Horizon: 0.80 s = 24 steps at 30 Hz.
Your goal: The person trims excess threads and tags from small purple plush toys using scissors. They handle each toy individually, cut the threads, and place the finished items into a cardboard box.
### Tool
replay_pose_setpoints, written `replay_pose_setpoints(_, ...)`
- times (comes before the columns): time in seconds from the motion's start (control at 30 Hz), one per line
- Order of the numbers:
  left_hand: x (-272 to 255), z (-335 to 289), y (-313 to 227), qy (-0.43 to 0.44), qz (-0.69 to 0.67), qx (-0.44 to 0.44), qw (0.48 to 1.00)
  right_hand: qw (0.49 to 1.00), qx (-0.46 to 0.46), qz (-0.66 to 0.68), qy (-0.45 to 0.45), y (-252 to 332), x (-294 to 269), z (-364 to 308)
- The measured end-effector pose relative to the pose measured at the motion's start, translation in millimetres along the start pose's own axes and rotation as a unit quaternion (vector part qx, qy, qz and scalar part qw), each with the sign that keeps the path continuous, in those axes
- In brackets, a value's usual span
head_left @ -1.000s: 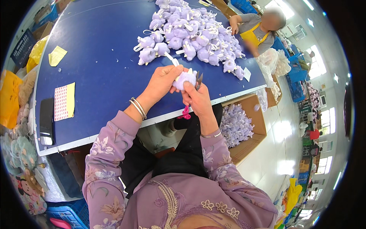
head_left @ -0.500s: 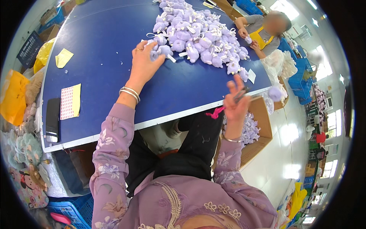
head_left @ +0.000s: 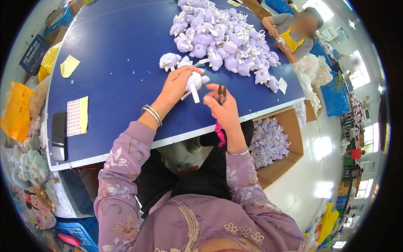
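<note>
My left hand (head_left: 173,89) is closed around a small purple plush toy (head_left: 193,80) just above the blue table (head_left: 126,101). A white ribbon tag hangs down from this toy. Close by on the right, my right hand (head_left: 226,112) is wrapped round dark thread snips (head_left: 221,93), their tips pointing away from me. Bright pink yarn (head_left: 219,132) dangles below that palm. Two more plush toys, one of them (head_left: 169,61) fully visible, lie just beyond my left hand. Farther back spreads a big heap of the same purple plush toys (head_left: 214,38) with white tags.
A cardboard box (head_left: 285,161) full of purple plush toys stands below the table's right edge. A phone (head_left: 58,136), a sticker sheet (head_left: 77,116) and a yellow note (head_left: 69,66) lie at left. Across the table, a co-worker in a yellow apron (head_left: 289,40) handles a small item.
My left hand has drawn a plush toy from the heap's near edge toward me. My right hand, with the snips, has moved left to it. A plush toy airborne at right is gone from there.
</note>
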<state>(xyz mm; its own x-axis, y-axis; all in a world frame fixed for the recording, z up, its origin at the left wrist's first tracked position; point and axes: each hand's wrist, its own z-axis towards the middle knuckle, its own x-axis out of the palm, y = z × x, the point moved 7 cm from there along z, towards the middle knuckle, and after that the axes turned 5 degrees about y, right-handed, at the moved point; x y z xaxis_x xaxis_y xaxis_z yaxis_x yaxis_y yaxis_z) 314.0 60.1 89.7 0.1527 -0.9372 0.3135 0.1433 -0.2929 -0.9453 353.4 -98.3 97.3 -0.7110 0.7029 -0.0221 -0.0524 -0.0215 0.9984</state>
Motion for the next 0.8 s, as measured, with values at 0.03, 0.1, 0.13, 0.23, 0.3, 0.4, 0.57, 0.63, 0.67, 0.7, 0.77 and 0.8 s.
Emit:
replay_pose_setpoints(0.03,0,2,3,-0.014,0.003,0.033,0.999,1.0,0.006,-0.002,0.007,3,5,0)
replay_pose_setpoints(0.1,-2,2,3,-0.023,-0.002,0.048,0.999,1.0,-0.001,-0.01,0.012,6,13,2)
replay_pose_setpoints(0.13,-3,1,4,-0.023,-0.001,0.048,0.999,1.0,-0.005,-0.013,0.014,7,17,2)
replay_pose_setpoints(0.23,-3,2,5,-0.018,0.018,0.054,0.998,0.999,-0.028,0.023,-0.01,8,19,5)
replay_pose_setpoints(0.3,-2,1,4,-0.015,0.054,0.061,0.997,0.999,-0.035,0.027,-0.023,9,19,6)
replay_pose_setpoints(0.4,14,-2,-3,0.009,0.091,0.108,0.99,0.999,-0.026,0.006,-0.043,10,16,11)
replay_pose_setpoints(0.57,16,-3,-3,0.068,0.086,0.055,0.992,0.996,0.023,0.05,-0.076,4,-4,8)
replay_pose_setpoints(0.63,17,-3,-1,0.067,0.046,0.061,0.995,0.99,0.024,0.105,-0.089,2,-8,6)
replay_pose_setpoints(0.67,18,-4,-1,0.067,0.026,0.063,0.995,0.991,0.027,0.101,-0.078,1,-8,6)
replay_pose_setpoints(0.7,18,-3,0,0.07,0.024,0.06,0.995,0.993,0.03,0.097,-0.066,1,-10,5)
replay_pose_setpoints(0.77,19,-2,1,0.068,0.036,0.057,0.995,0.993,0.044,0.101,-0.045,-2,-14,3)
replay_pose_setpoints(0.8,19,-3,2,0.067,0.043,0.055,0.995,0.992,0.056,0.108,-0.034,-5,-16,3)
